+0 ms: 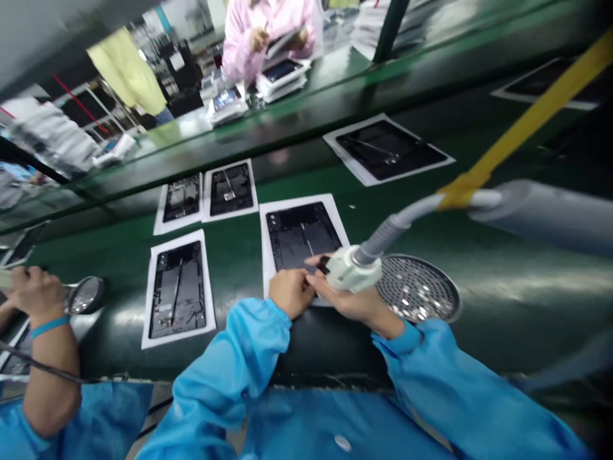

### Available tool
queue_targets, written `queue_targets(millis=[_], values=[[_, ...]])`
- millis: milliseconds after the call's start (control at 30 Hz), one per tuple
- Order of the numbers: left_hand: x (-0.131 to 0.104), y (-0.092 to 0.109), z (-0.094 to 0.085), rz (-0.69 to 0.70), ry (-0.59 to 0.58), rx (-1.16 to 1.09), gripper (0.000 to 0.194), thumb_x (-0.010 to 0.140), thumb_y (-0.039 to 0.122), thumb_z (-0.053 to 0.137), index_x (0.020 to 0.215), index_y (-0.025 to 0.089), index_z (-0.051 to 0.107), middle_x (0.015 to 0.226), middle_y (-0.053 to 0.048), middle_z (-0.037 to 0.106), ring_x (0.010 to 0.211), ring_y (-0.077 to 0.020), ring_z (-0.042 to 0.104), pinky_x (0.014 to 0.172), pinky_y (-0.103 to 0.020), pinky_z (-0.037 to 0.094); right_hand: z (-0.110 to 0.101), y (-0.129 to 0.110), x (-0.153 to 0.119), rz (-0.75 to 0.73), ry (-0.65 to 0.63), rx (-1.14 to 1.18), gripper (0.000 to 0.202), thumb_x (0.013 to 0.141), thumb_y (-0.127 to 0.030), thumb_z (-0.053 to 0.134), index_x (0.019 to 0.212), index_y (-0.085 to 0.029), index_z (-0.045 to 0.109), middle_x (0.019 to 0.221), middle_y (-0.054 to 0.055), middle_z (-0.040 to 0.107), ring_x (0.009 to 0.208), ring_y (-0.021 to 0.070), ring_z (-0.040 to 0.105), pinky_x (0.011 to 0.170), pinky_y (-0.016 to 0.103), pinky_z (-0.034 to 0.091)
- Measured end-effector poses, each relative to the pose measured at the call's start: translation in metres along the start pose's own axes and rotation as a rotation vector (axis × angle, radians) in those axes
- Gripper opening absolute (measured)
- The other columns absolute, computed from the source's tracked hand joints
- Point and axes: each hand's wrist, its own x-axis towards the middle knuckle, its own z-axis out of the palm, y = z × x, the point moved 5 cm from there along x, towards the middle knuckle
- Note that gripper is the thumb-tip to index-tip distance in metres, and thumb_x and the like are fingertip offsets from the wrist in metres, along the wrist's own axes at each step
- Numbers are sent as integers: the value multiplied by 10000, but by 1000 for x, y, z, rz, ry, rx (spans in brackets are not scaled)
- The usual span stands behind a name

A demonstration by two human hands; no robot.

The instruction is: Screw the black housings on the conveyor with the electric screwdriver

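A black device housing (pixel 292 239) lies on a white sheet (pixel 268 255) in front of me. My left hand (pixel 291 292) has its fingers curled together at the near edge of the housing; what they pinch, if anything, is hidden. My right hand (pixel 347 297) is wrapped round a pale tool (pixel 354 268) with a black tip and a grey hose, held over the housing's near right corner. Just right of that hand is a round perforated metal dish (pixel 416 287) with small shiny pieces in it.
More housings on white sheets lie at the left (pixel 178 287), behind (pixel 230 188) and at the back right (pixel 390 148). A grey tube (pixel 541 214) with a yellow strap (pixel 536 128) hangs at the right. A co-worker's hand (pixel 38 291) is at the left, beside a small dish (pixel 85 295).
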Motion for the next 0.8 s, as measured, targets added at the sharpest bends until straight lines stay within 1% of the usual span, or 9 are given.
queue_targets(millis=[67, 167, 200, 267, 333, 433, 567, 667, 800], values=[[-1, -2, 2, -14, -11, -3, 215, 836, 293, 508, 873, 223, 708, 881, -46, 738, 873, -223, 684, 727, -276, 478, 0, 0, 0, -21, 1, -1, 130, 726, -304, 647, 765, -199, 580, 636, 25, 652, 551, 157, 640, 540, 248, 561], [0, -6, 5, -18, -13, -6, 221, 820, 296, 514, 894, 238, 715, 920, -39, 740, 907, -223, 684, 748, -271, 478, 6, 5, 1, -3, -76, 24, 111, 743, -301, 628, 782, -198, 612, 644, 33, 664, 564, 172, 652, 553, 257, 571], [1, -8, 6, -23, -5, -6, 229, 818, 300, 513, 906, 241, 716, 928, -41, 740, 914, -226, 683, 752, -274, 478, 8, 8, 2, 4, -104, 28, 110, 748, -307, 623, 735, -200, 605, 614, 32, 655, 544, 173, 645, 530, 252, 563], [2, -10, 7, -28, 18, -15, 251, 816, 313, 506, 935, 243, 716, 952, -49, 740, 927, -236, 682, 755, -283, 478, 11, 13, 3, -2, -140, 29, 160, 757, -328, 610, 662, -202, 586, 587, 38, 646, 537, 179, 642, 519, 252, 554], [2, -12, 9, -34, 34, -32, 267, 817, 318, 497, 941, 245, 721, 966, -54, 739, 931, -243, 682, 754, -291, 477, 14, 19, 2, -8, -157, 19, 182, 761, -352, 602, 663, -198, 598, 635, 56, 667, 593, 195, 662, 562, 266, 567], [4, -15, 11, -51, 47, -51, 276, 813, 323, 490, 930, 248, 728, 963, -58, 740, 932, -257, 681, 754, -307, 473, 16, 36, -2, 38, -81, 0, 237, 733, -429, 621, 706, -194, 611, 702, 74, 680, 647, 215, 671, 597, 295, 572], [7, -17, 9, -64, 54, -62, 277, 806, 320, 485, 928, 250, 723, 981, -58, 737, 947, -272, 674, 753, -319, 465, 21, 56, -9, 182, 15, 76, 351, 723, -509, 621, 850, -182, 613, 796, 81, 677, 750, 229, 670, 707, 340, 572], [8, -16, 6, -80, 54, -23, 295, 823, 340, 467, 929, 226, 717, 964, -83, 734, 942, -270, 671, 738, -311, 456, 26, 58, -10, 233, 6, 122, 365, 711, -529, 619, 821, -181, 596, 769, 69, 651, 731, 222, 653, 720, 356, 564], [14, -19, 9, -105, 50, -21, 307, 842, 360, 454, 885, 222, 726, 940, -86, 732, 937, -255, 671, 732, -292, 452, 29, 51, -8, 239, 17, 158, 423, 697, -527, 598, 909, -161, 613, 862, 92, 648, 788, 223, 651, 756, 364, 556]])
